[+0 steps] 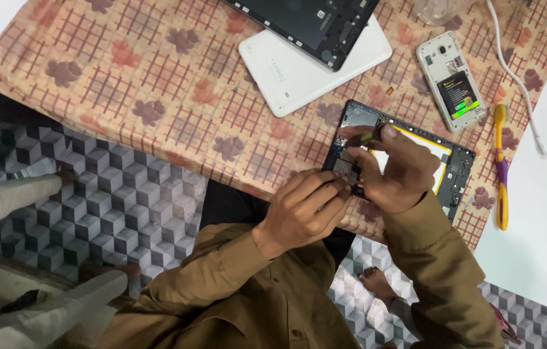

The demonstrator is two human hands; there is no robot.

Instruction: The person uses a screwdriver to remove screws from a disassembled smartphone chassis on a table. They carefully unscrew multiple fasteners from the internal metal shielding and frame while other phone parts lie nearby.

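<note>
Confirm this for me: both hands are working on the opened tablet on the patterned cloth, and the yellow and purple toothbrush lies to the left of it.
Not quite. In the head view the toothbrush lies to the right of the opened tablet, not left. Both the left hand and right hand are on the tablet, on the patterned cloth.

An opened tablet [448, 169] is lying on a cloth [157, 84] that is covering the desk [538, 213]. Both hands are resting on it, the left hand [302, 210] at seven o'clock of the right hand [399, 169]. A stacked pair of tablets [312, 64] is lying at eleven o'clock, an opened phone [449, 81] at one o'clock, a toothbrush [501, 168] at three o'clock.
</note>
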